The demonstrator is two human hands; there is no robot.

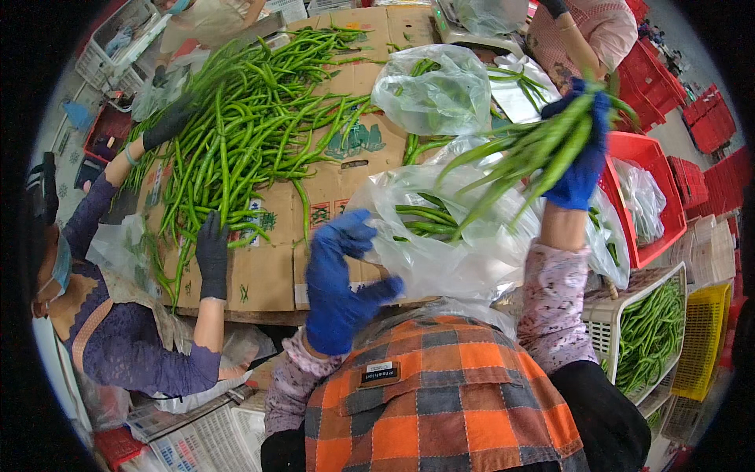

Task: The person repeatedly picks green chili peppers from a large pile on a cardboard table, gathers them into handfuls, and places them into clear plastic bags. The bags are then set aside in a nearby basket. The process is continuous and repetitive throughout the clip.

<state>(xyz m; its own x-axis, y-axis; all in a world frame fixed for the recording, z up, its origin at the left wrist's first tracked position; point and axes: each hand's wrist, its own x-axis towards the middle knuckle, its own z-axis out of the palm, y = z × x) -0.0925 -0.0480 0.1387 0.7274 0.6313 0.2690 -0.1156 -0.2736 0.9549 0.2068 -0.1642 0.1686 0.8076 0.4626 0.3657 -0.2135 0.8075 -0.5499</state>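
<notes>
My right hand (575, 153), in a blue glove, is raised at the right and closed around a bunch of long green chili peppers (531, 159), blurred by motion. My left hand (342, 277), also blue-gloved, is held over the near edge of the cardboard-covered table, fingers and thumb apart, nothing in it. Between the hands lies a clear plastic bag (478, 256) with green peppers (424, 221) inside. Beyond it sits another clear bag (433, 88), partly filled with peppers. A large heap of loose peppers (242, 124) spreads over the cardboard (330, 265) at the left.
A co-worker in dark gloves (212, 256) handles the heap at left; others stand across the table. A scale (478, 32) is at the far side. At right are a red crate (649, 256) with a bag, a white crate of peppers (604, 318) and a yellow crate (702, 342).
</notes>
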